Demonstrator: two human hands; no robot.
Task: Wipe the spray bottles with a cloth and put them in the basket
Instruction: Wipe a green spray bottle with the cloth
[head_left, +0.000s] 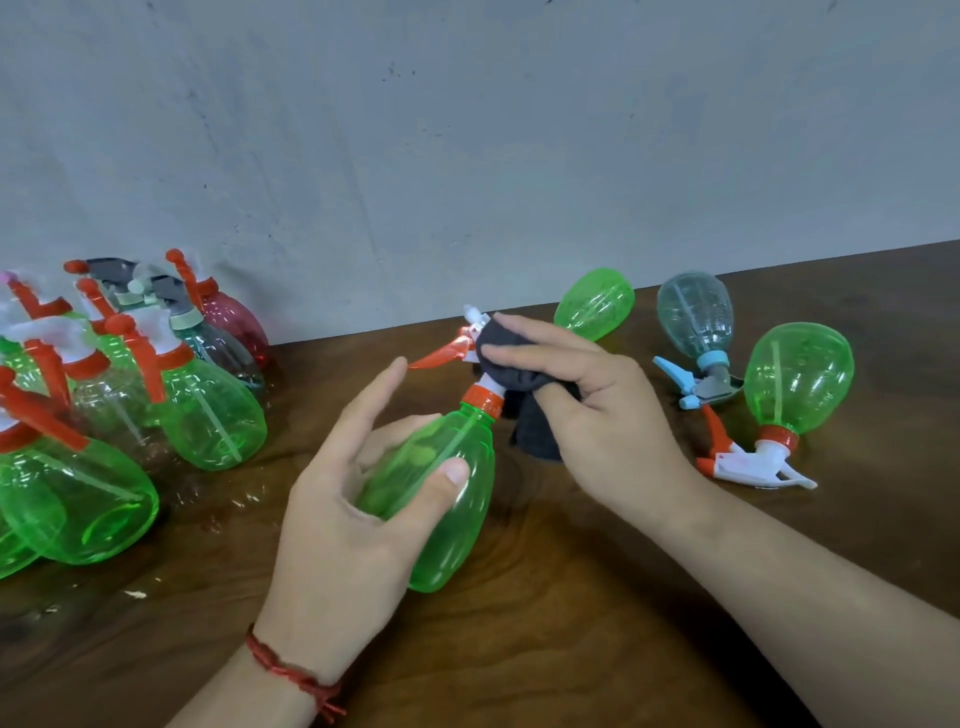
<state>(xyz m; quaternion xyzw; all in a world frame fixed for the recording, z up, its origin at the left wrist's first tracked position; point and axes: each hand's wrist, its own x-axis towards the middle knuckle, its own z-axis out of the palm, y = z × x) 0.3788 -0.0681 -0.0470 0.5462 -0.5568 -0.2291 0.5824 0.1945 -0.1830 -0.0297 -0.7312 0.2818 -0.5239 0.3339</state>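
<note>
My left hand (348, 499) holds a green spray bottle (452, 499) by its body, thumb across the front, with the orange collar and trigger pointing up and away. My right hand (587, 410) grips a dark grey cloth (524, 384) and presses it round the bottle's white spray head. On the table to the right lie three more bottles: a green one (597, 301) by the wall, a pale blue one (693, 317) with a blue trigger, and a green one (797, 379) with an orange and white trigger. No basket is in view.
Several upright spray bottles (208, 410), mostly green with orange triggers, plus a red one (234, 317) and a clear one, crowd the left of the dark wooden table (571, 649). A grey wall (467, 156) runs along the table's far edge.
</note>
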